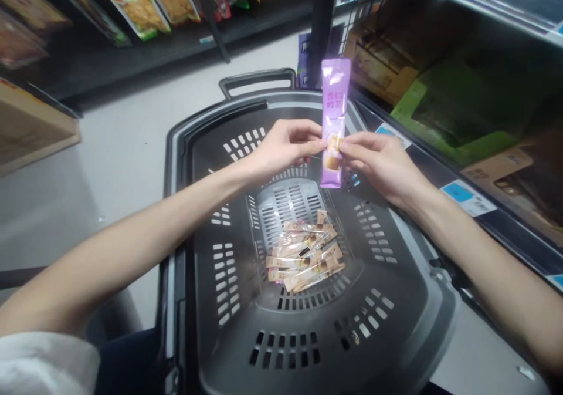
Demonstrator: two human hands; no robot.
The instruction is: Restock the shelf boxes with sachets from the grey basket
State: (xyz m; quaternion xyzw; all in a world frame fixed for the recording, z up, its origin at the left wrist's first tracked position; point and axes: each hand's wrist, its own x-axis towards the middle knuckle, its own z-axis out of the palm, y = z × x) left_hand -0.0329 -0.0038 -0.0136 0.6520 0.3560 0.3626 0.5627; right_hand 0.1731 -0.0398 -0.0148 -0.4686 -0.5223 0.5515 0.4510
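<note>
A long purple stick sachet (334, 107) stands upright above a dark grey shopping basket (404, 324). My left hand (284, 145) pinches its left edge near the lower half. My right hand (378, 163) pinches the right edge at the same height. Both hands hold it over the far part of the basket. On the basket's slotted bottom lies a loose pile of several pale beige and pink stick sachets (303, 254).
The basket's handle (257, 81) lies at its far rim. A low shelf on the right carries cartons, a green box (440, 119) and price labels (468, 198). Across the grey floor, a far shelf holds snack bags (132, 2). A wooden shelf edge (35, 131) is at left.
</note>
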